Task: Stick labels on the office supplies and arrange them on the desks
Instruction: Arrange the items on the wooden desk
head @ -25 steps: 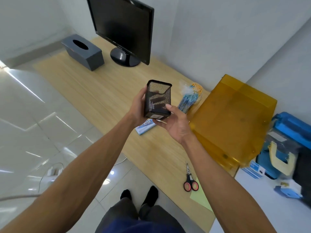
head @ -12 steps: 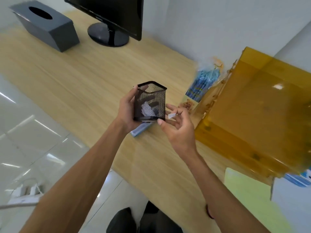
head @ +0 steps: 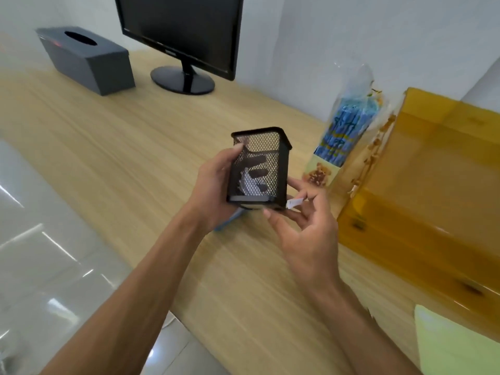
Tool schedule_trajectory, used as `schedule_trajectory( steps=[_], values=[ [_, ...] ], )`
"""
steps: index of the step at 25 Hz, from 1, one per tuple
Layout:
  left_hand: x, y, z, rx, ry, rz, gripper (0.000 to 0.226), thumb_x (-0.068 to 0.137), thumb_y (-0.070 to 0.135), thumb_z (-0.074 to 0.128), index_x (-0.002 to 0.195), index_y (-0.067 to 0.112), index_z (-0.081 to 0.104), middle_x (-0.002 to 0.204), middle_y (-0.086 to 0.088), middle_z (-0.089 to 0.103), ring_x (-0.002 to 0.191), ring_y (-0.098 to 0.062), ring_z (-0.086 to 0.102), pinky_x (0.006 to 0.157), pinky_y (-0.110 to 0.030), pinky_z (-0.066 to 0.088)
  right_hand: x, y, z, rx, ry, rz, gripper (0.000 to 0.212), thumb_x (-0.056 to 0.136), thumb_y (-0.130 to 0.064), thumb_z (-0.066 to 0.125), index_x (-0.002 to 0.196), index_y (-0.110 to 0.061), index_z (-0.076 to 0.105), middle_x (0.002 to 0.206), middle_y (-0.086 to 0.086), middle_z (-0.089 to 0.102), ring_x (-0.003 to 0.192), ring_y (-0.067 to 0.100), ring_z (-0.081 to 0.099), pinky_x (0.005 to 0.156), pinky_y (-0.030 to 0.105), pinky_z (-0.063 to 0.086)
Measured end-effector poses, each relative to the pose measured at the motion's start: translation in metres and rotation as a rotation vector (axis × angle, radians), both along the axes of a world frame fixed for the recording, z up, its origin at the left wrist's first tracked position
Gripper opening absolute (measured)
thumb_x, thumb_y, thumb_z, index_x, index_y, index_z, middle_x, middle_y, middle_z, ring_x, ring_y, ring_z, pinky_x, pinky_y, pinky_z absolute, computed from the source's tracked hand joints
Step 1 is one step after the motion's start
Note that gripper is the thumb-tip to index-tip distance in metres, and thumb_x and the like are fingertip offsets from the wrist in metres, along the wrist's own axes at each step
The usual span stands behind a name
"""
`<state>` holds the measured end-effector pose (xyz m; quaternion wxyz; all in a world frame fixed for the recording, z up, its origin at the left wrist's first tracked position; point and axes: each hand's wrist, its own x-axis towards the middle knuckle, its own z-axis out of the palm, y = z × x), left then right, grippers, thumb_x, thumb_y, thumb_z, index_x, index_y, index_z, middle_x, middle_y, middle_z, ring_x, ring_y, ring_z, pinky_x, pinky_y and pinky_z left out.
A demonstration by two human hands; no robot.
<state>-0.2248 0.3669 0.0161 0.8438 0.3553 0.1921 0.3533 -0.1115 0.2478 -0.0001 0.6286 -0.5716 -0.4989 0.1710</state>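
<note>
The left hand (head: 213,190) grips the black mesh pen holder (head: 259,163), thumb on its left side, above the middle of the counter (head: 135,158). The right hand (head: 305,234) pinches a small white label (head: 295,203) just beside the holder's lower right corner.

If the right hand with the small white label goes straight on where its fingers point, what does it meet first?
Probably the bottom corner of the black wire-mesh pen holder that the left hand grips, though depth is unclear.
</note>
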Motion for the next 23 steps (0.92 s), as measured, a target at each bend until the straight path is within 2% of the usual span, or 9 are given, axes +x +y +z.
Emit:
schedule_trajectory(
  steps=[3,6,8,11,14,17,18,21,23],
  values=[
    [0.006,-0.010,-0.003,0.053,0.059,0.046,0.062,0.097,0.047,0.040,0.133,-0.002,0.054,0.136,-0.027,0.053,0.118,-0.039,0.053,0.107,-0.054,0.038,0.002,-0.001,0.007,-0.002,0.030,0.029,0.044,0.076,-0.016,0.082,0.089,-0.036,0.045,0.118,-0.009,0.064,0.101,0.011,0.068,0.080,0.033,0.059],
    [0.016,-0.028,0.004,0.064,0.126,0.133,0.057,0.095,0.046,0.039,0.116,0.000,0.066,0.119,-0.023,0.065,0.103,-0.034,0.063,0.093,-0.045,0.047,0.008,-0.008,0.012,-0.023,0.027,-0.012,0.039,0.076,-0.017,0.082,0.091,-0.031,0.049,0.111,-0.008,0.066,0.098,0.009,0.068,0.077,0.034,0.060],
    [0.026,-0.037,0.006,0.089,0.141,0.170,0.054,0.097,0.044,0.035,0.103,0.006,0.073,0.109,-0.018,0.070,0.096,-0.030,0.067,0.091,-0.042,0.049,0.015,-0.010,0.016,-0.061,-0.007,-0.062,0.037,0.076,-0.022,0.082,0.097,-0.026,0.052,0.109,-0.006,0.066,0.099,0.007,0.066,0.077,0.027,0.059],
    [0.038,-0.048,0.003,0.093,0.149,0.243,0.055,0.099,0.048,0.034,0.098,0.011,0.076,0.106,-0.016,0.072,0.095,-0.029,0.068,0.090,-0.042,0.051,0.024,-0.015,0.022,-0.105,-0.023,-0.015,0.035,0.080,-0.020,0.077,0.103,-0.022,0.052,0.109,-0.006,0.064,0.099,0.005,0.065,0.072,0.018,0.056],
    [0.042,-0.052,-0.008,0.080,0.175,0.297,0.055,0.096,0.053,0.041,0.105,0.010,0.074,0.108,-0.016,0.071,0.097,-0.031,0.066,0.090,-0.045,0.052,0.029,-0.025,0.021,-0.100,0.008,0.084,0.023,0.086,-0.012,0.068,0.101,-0.017,0.050,0.107,-0.011,0.062,0.098,0.008,0.066,0.064,0.013,0.053],
    [0.043,-0.051,-0.017,0.065,0.203,0.341,0.067,0.092,0.059,0.046,0.123,0.002,0.063,0.107,-0.013,0.069,0.090,-0.026,0.066,0.071,-0.032,0.057,0.032,-0.030,0.021,-0.082,0.033,0.118,0.012,0.092,-0.019,0.060,0.100,-0.015,0.052,0.106,-0.010,0.062,0.098,0.010,0.066,0.065,0.017,0.054],
    [0.044,-0.050,-0.019,0.058,0.203,0.361,0.069,0.091,0.059,0.048,0.126,0.001,0.060,0.107,-0.014,0.068,0.089,-0.025,0.066,0.069,-0.031,0.057,0.032,-0.030,0.021,-0.072,0.033,0.113,0.009,0.094,-0.020,0.057,0.099,-0.015,0.052,0.104,-0.010,0.061,0.098,0.010,0.065,0.065,0.017,0.054],
    [0.044,-0.050,-0.020,0.090,0.191,0.388,0.061,0.091,0.059,0.047,0.119,0.008,0.066,0.109,-0.015,0.067,0.090,-0.027,0.066,0.072,-0.034,0.056,0.033,-0.028,0.020,-0.046,0.004,0.081,0.003,0.096,-0.019,0.055,0.093,-0.020,0.054,0.108,-0.013,0.061,0.107,0.013,0.063,0.071,0.015,0.053],
    [0.044,-0.051,-0.019,0.109,0.184,0.383,0.059,0.093,0.057,0.045,0.118,0.008,0.066,0.105,-0.014,0.068,0.088,-0.027,0.067,0.070,-0.033,0.056,0.037,-0.027,0.018,-0.012,-0.076,0.073,0.003,0.093,-0.022,0.056,0.092,-0.023,0.058,0.120,-0.007,0.061,0.115,0.013,0.059,0.081,0.023,0.056]
  ],
)
